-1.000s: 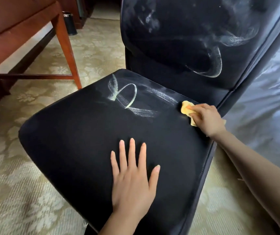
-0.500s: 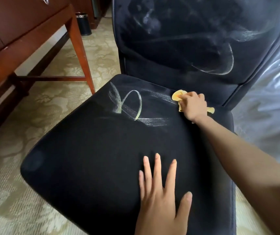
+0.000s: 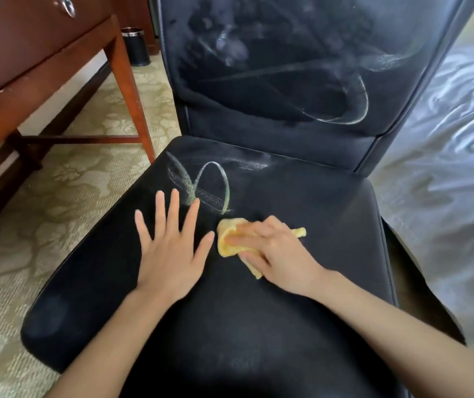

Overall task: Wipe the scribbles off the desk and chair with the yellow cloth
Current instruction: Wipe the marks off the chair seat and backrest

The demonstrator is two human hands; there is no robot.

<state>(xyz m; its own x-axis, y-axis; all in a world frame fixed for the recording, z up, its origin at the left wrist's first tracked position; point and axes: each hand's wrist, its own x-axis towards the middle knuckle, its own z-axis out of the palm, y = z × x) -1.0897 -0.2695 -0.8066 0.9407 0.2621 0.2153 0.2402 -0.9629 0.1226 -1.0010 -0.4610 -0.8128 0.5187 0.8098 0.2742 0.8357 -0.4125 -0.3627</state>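
On the chair seat [image 3: 330, 225], just below the scribble [image 3: 213, 183], the right hand [image 3: 277, 255] grips the bunched yellow cloth [image 3: 225, 244] while the left hand [image 3: 169, 254] lies flat, fingers spread wide — the seat wiping is the step in hand, I judge, and next it needs a pressed stroke upward across the scribble.

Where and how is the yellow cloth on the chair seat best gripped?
Grip the yellow cloth at its bunched middle, coming from above. It lies crumpled flat on the chair seat, and only thin corners poke out from under the right hand covering it.
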